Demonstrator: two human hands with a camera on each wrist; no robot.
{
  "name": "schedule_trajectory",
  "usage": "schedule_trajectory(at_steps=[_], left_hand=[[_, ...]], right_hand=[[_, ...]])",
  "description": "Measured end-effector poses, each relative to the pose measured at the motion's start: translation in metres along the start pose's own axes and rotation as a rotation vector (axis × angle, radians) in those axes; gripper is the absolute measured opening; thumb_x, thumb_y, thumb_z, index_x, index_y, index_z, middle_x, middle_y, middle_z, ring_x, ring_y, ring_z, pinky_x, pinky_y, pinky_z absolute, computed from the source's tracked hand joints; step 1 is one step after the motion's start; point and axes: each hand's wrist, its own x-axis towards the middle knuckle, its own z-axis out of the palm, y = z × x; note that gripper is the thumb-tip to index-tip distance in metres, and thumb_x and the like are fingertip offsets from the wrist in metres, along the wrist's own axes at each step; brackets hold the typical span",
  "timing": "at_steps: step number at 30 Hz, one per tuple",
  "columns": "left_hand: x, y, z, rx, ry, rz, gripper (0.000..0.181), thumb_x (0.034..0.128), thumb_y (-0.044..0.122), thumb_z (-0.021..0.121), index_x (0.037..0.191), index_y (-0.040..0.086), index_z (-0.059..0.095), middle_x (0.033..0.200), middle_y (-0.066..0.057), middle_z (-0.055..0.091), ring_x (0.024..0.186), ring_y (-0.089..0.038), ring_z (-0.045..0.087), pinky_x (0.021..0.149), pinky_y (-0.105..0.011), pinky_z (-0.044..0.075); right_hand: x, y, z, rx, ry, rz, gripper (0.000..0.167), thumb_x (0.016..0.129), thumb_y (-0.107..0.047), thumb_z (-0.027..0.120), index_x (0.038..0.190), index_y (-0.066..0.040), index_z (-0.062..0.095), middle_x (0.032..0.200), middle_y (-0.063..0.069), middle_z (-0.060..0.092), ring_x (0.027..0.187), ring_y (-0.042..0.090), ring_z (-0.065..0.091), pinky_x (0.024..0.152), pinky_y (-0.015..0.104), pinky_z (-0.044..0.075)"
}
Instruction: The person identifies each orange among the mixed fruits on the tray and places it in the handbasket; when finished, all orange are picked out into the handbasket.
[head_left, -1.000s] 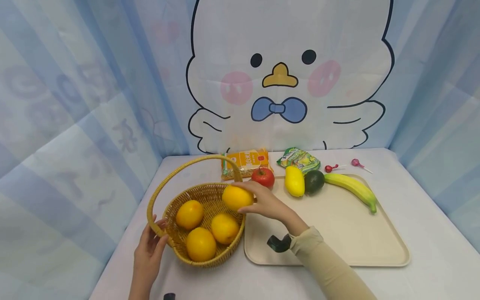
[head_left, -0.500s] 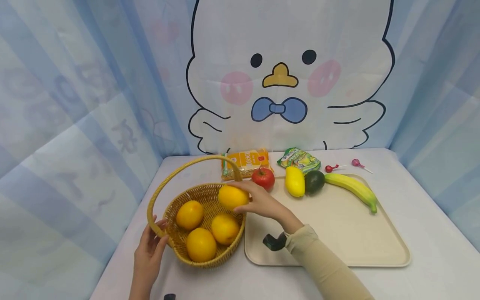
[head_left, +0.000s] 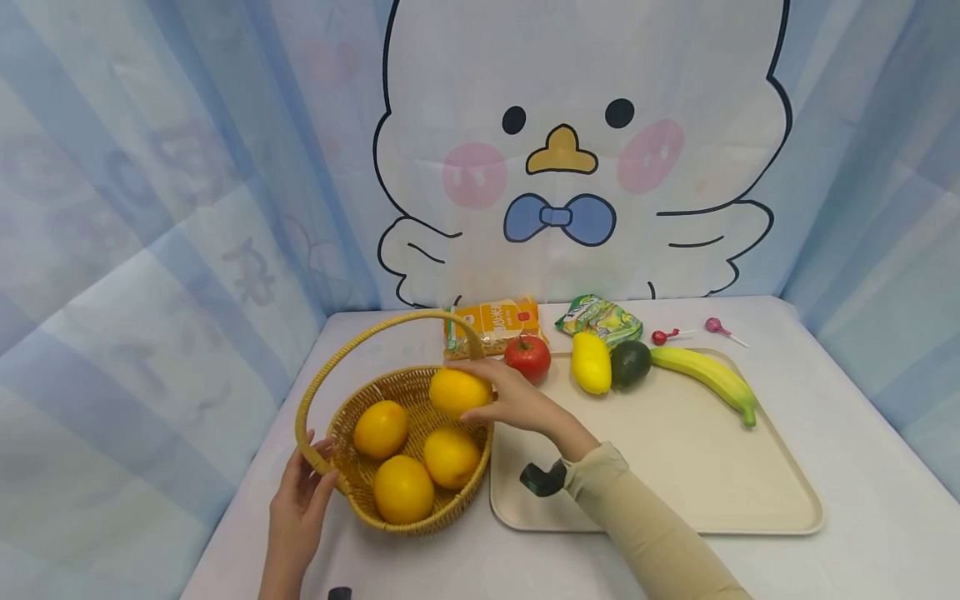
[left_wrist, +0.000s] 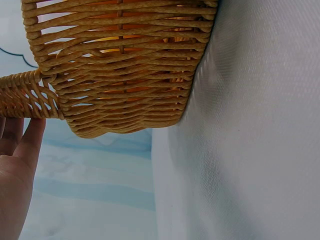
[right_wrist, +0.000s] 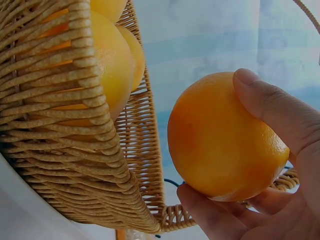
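Observation:
On the left of the table stands a round wicker basket [head_left: 471,492] with a tall arched handle and several oranges inside, one of them the orange [head_left: 403,490] at the front. My left hand [head_left: 296,512] grips the handle's base at the basket's left side; in the left wrist view its fingers [left_wrist: 31,142] touch the woven handle [left_wrist: 25,95]. My right hand [head_left: 517,398] holds another orange [head_left: 456,393] above the basket's back right part. Thumb and fingers lie on opposite sides of this orange [right_wrist: 225,137] in the right wrist view, apart from the other oranges.
Right of the basket lies a beige tray [head_left: 675,467]. Along its back are a red tomato [head_left: 527,358], a yellow mango [head_left: 592,364], a dark avocado [head_left: 630,364] and a banana [head_left: 708,377]. Behind are an orange packet [head_left: 495,327], a green packet [head_left: 598,319] and two lollipops [head_left: 712,325].
My right hand has moved a little to the left with the orange, further over the basket. My left hand and the basket stay in place.

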Motion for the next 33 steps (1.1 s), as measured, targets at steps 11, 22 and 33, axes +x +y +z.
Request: schedule_trajectory(at_steps=[11,22,33], left_hand=[[0.0,0.001,-0.001,-0.015,-0.009,-0.013,0.067,0.0921,0.003,0.057,0.145,0.034,0.031,0.131,-0.006,0.056,0.109,0.017,0.048,0.092,0.002,0.042],[0.0,-0.001,0.0,-0.007,-0.003,-0.012,0.067,0.0916,0.002,0.057,0.145,0.034,0.031,0.129,-0.003,0.056,0.109,0.016,0.048,0.092,0.001,0.043],[0.0,0.0,-0.001,0.001,-0.009,-0.018,0.067,0.0921,0.004,0.057,0.145,0.034,0.031,0.13,-0.002,0.056,0.11,0.016,0.048,0.092,0.001,0.042]], right_hand=[[0.008,-0.002,0.004,-0.04,-0.01,-0.012,0.07,0.078,-0.032,0.076,0.14,-0.029,0.044,0.142,-0.002,0.047,0.126,0.019,0.045,0.109,0.042,0.043],[0.013,-0.003,0.008,-0.03,-0.025,-0.015,0.068,0.08,-0.031,0.075,0.14,-0.028,0.044,0.145,0.0,0.044,0.131,0.022,0.042,0.11,0.046,0.041],[0.021,-0.002,0.013,-0.062,-0.033,-0.01,0.069,0.08,-0.03,0.075,0.141,-0.027,0.043,0.148,-0.002,0.042,0.135,0.024,0.04,0.111,0.048,0.04]])
